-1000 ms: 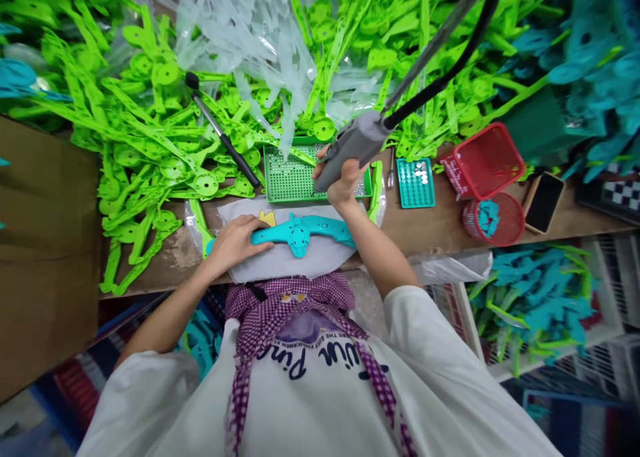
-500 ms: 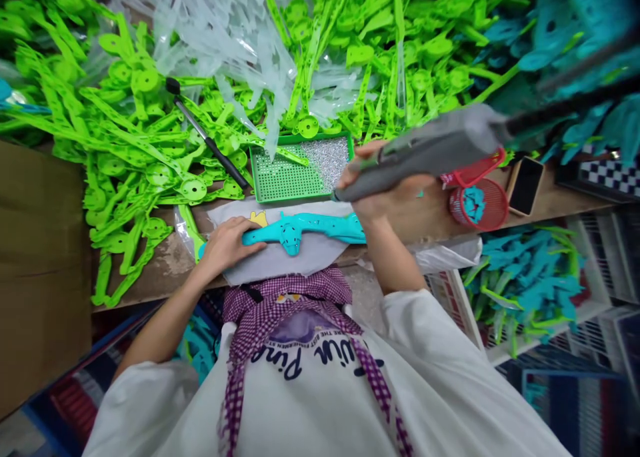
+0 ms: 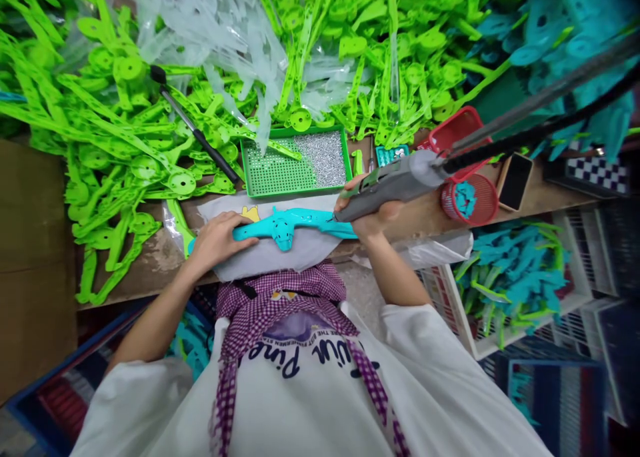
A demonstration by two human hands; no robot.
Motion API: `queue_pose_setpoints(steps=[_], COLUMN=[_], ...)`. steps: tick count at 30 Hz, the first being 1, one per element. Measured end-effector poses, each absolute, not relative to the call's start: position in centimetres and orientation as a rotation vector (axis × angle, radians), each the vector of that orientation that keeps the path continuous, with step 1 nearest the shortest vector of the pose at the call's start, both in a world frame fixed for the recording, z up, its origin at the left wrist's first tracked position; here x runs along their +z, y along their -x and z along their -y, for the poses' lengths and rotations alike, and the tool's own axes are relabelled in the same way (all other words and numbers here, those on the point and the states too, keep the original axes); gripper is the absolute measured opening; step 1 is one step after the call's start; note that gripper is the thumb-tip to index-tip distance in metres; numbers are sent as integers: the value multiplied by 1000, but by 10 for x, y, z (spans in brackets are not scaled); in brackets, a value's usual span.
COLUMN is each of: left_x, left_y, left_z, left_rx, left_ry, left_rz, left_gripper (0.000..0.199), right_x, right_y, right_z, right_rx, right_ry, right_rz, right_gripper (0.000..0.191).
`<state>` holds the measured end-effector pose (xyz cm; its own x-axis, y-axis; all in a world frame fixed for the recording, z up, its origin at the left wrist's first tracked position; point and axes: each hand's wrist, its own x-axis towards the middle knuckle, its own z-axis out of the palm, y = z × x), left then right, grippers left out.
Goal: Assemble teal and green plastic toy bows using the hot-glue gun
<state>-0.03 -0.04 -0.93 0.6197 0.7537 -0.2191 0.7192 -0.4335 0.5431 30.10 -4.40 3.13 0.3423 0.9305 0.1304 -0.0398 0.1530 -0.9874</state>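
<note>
Grips the left end of a long blue piece (image 3: pixel 283 230) with the left hand (image 3: pixel 216 242), fingers curled over it. Clasps a grey screwdriver (image 3: pixel 395 186) in the right hand (image 3: pixel 371 222), in front of and to the right of the green tray (image 3: pixel 270 176) — slants it down to the blue piece's right half, too small to tell if touching. Keeps that piece crosswise on a grey cloth (image 3: pixel 313 254), just in front of the green tray, on a worn wooden bench (image 3: pixel 163 252).

Inside the tray, shows silvery bits (image 3: pixel 327 160) on the right and a lime strip (image 3: pixel 286 149) mid-way. Behind and left of the tray, piles high with lime parts (image 3: pixel 107 157) — with clear plastic (image 3: pixel 225 37) among them and a black-headed rod (image 3: pixel 195 129) nearer. Right of the tray, lines up a small teal tray (image 3: pixel 387 154), a red basket (image 3: pixel 463 127), a round red basket (image 3: pixel 487 209) and a phone (image 3: pixel 515 180). Below bench height, right of the green tray, fills a white crate (image 3: pixel 460 317) with blue and lime parts. Well left of the tray, stands a cardboard box (image 3: pixel 35 270).
</note>
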Motion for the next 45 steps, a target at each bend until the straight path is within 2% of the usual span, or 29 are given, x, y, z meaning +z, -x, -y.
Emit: queue_pose_setpoints(steps=[3, 11, 21, 23, 27, 30, 32, 35, 37, 40, 45], left_x=[-9, -10, -11, -7, 17, 46, 66, 92, 104, 109, 85], left_y=[0, 0, 3, 4, -17, -62, -97, -140, -155, -162, -160], left_z=[0, -1, -2, 2, 19, 27, 25, 12, 1, -16, -43], left_rx=[72, 36, 72, 195, 590, 774, 865, 1160, 1284, 1378, 1431], left_ry=[-2234, -2217, -2197, -2178, -2056, -1949, -1925, -1778, -1657, -1614, -1707], left_rz=[-1158, -1166, -1156, -1153, -1104, -1064, -1078, -805, -709, -731, -848], left_gripper=[38, 39, 39, 50, 87, 102, 97, 64, 52, 54, 58], right_x=[26, 9, 17, 27, 53, 71, 80, 84, 75, 44, -6], right_y=[-299, -300, -297, -299, -300, -295, -294, -308, -332, -376, -412], right_z=[44, 48, 41, 38, 34, 32, 32, 39, 49, 65, 73], right_rx=[915, 1046, 976, 920, 918, 961, 975, 909, 805, 608, 666], right_ry=[1223, 1162, 1149, 1097, 1061, 1148, 1148, 1133, 1240, 1595, 2232], right_rz=[964, 1019, 994, 990, 1201, 1361, 1429, 1457, 1357, 1081, 1134], right_gripper=[93, 80, 81, 78, 75, 62, 55, 55, 54, 43, 50])
